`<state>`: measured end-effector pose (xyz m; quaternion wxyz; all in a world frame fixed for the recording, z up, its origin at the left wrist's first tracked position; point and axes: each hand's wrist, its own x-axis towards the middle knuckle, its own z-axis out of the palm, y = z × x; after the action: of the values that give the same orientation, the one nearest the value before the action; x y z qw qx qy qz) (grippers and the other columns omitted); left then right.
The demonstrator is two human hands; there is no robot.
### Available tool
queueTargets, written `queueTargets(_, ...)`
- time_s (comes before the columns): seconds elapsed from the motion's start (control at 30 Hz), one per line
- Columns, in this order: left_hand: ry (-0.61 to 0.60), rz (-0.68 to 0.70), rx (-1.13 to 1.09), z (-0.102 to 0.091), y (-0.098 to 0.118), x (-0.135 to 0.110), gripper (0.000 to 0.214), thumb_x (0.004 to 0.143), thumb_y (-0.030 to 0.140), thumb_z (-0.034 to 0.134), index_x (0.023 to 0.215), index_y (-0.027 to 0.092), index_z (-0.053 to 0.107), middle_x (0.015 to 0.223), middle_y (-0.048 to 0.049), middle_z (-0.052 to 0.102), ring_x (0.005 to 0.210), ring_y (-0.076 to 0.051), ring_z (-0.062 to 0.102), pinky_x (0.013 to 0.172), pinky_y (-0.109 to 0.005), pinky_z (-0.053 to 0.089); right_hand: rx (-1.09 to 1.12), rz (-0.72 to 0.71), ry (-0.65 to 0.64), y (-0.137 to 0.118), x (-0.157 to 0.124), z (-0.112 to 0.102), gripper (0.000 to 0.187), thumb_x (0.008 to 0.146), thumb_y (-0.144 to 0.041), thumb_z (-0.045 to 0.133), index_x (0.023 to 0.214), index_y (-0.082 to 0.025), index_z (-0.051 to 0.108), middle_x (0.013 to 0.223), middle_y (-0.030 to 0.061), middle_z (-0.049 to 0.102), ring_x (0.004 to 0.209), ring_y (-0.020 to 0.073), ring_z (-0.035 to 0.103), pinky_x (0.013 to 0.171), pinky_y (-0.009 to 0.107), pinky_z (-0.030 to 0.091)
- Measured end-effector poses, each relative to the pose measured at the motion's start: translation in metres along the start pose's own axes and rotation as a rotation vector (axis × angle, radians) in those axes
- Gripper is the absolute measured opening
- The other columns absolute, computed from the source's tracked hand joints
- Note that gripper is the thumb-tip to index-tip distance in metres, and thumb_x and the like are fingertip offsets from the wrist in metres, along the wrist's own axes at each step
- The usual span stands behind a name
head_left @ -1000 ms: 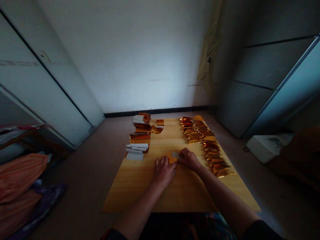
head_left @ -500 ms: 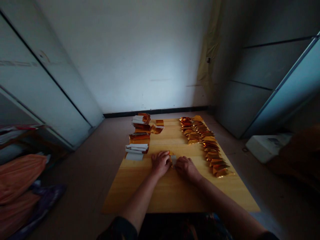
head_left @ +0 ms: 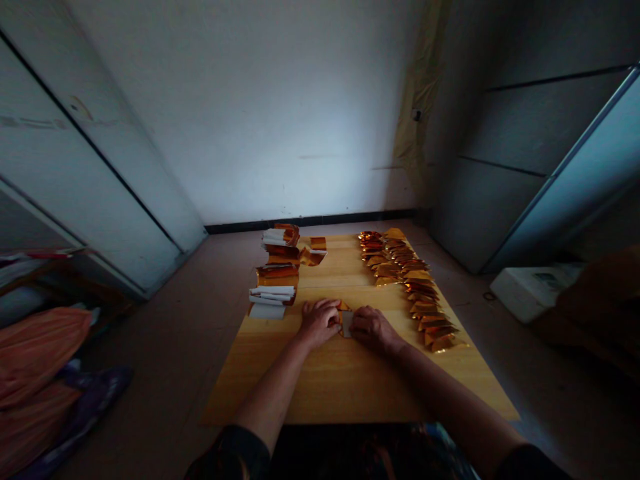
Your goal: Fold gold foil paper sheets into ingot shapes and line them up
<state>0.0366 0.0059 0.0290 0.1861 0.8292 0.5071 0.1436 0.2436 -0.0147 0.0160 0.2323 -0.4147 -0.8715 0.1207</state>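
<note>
Between my hands a small sheet of foil paper lies on the wooden table, its pale back up and gold-orange folded edges showing at the left and top. My left hand has its fingers closed on the sheet's left edge. Across from it, my right hand rests with curled fingers on the right edge, hiding that side. Stacks of foil paper, some gold side up and some pale side up, lie at the table's left. Along the right run two rows of folded gold foil pieces, overlapping one another.
The wooden table stands before a white wall. Orange cloth and a purple cloth lie at the left. A white box sits on the floor at the right, beside grey cabinets.
My left hand has shifted slightly left and a little more of the sheet's pale back shows between the hands. The view has tilted a bit; the piles look the same.
</note>
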Motion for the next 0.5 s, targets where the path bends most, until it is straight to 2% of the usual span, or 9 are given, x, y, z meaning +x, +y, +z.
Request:
queueTargets(0.27,-0.007,0.006,0.011,-0.002,0.0,0.0,0.016,0.071,0.036,0.065,0.082,0.025,0.062,0.137,0.0006,0.049,0.128,-0.025,0.036,0.107,-0.055,0.014,0.066,-0.02,-0.049,0.0,0.007,0.001,0.022,0.088,-0.024,0.049,0.077,-0.02,0.068,0.089,0.0055,0.059,0.077,0.0131,0.054,0.071,0.023,0.041)
queueTargets(0.37,-0.005,0.007,0.017,-0.002,0.0,0.0,0.025,0.07,0.043,0.066,0.088,0.026,0.063,0.137,-0.0003,0.049,0.128,-0.025,0.037,0.107,-0.056,0.014,0.185,-0.057,-0.071,-0.003,0.011,-0.002,0.023,0.09,-0.022,0.045,0.081,-0.018,0.066,0.087,0.0053,0.059,0.078,0.0128,0.055,0.072,0.022,0.043)
queueTargets(0.5,-0.019,-0.01,0.023,-0.002,0.001,0.0,0.032,0.07,0.05,0.065,0.092,0.026,0.063,0.137,-0.0011,0.049,0.128,-0.026,0.036,0.107,-0.056,0.013,0.325,-0.107,-0.053,-0.005,0.014,-0.005,0.017,0.086,-0.017,0.048,0.092,-0.018,0.064,0.092,0.0056,0.062,0.089,0.0146,0.056,0.081,0.026,0.045)
